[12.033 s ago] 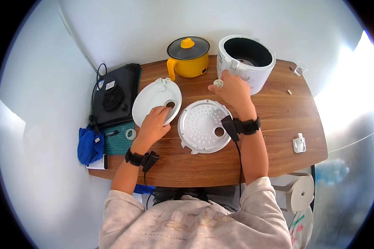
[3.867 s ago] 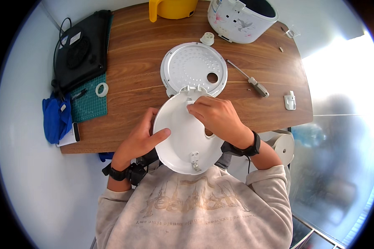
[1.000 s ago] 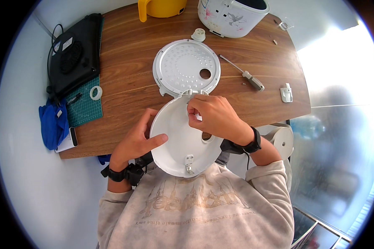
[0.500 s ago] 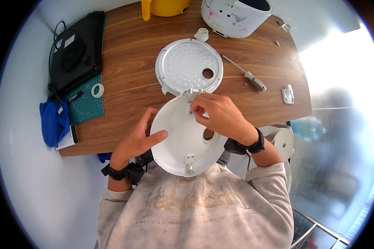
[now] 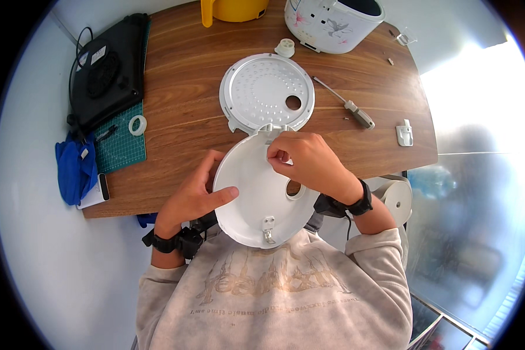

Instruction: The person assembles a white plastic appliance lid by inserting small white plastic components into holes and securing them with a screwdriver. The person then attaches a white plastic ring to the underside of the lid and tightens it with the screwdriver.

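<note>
A round white rice cooker lid shell (image 5: 248,181) is held up at the table's near edge, its hollow inner side showing. My left hand (image 5: 198,195) grips its left rim, thumb on the inner face and the other fingers behind. Over the shell's upper right part, my right hand (image 5: 300,156) is closed in a pinch near the hinge end (image 5: 272,129); what lies between the fingertips is hidden. A small metal latch (image 5: 268,228) sits at the shell's near edge, and a round hole (image 5: 294,188) opens below my right hand.
Beyond the shell lies a dimpled metal inner lid (image 5: 256,87). A screwdriver (image 5: 359,115) and a small white plastic part (image 5: 404,133) are to its right. Farther back stand a white cooker body (image 5: 326,29) and a yellow container (image 5: 239,10). At left are a black appliance (image 5: 114,73) and a green cutting mat (image 5: 128,149).
My right fingertips now cover the small fitting that showed below them near the hinge end. My left hand keeps the same grip, and the shell has hardly moved.
</note>
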The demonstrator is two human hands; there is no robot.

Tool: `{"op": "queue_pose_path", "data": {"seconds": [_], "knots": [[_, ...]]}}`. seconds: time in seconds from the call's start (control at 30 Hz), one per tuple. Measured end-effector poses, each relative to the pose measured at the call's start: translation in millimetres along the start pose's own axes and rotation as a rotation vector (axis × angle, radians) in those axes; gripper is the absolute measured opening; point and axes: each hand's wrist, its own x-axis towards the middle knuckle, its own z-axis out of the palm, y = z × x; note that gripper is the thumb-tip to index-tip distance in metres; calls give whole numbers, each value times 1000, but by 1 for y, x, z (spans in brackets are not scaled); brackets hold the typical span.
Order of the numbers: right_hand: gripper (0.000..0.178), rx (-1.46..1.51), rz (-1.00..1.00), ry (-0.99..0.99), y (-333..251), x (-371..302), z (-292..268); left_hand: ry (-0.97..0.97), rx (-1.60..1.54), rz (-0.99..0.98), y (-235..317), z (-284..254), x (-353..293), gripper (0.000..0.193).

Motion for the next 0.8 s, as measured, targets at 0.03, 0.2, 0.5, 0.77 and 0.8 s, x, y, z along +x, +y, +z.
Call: {"op": "queue_pose_path", "data": {"seconds": [0.03,0.2,0.5,0.77,0.8], "knots": [[6,29,6,11,1,0,1,-3,2,-1,1,0,0,65],[8,-118,8,10,-5,0,2,15,53,91,-1,1,1,60],[9,-88,-38,16,-3,1,4,15,9,38,-6,-2,1,60],[8,-120,-133,17,-5,0,7,21,-9,-1,-5,-3,5,59],[8,-143,-144,19,-2,-1,9,28,-13,-6,-6,-3,5,60]]}}
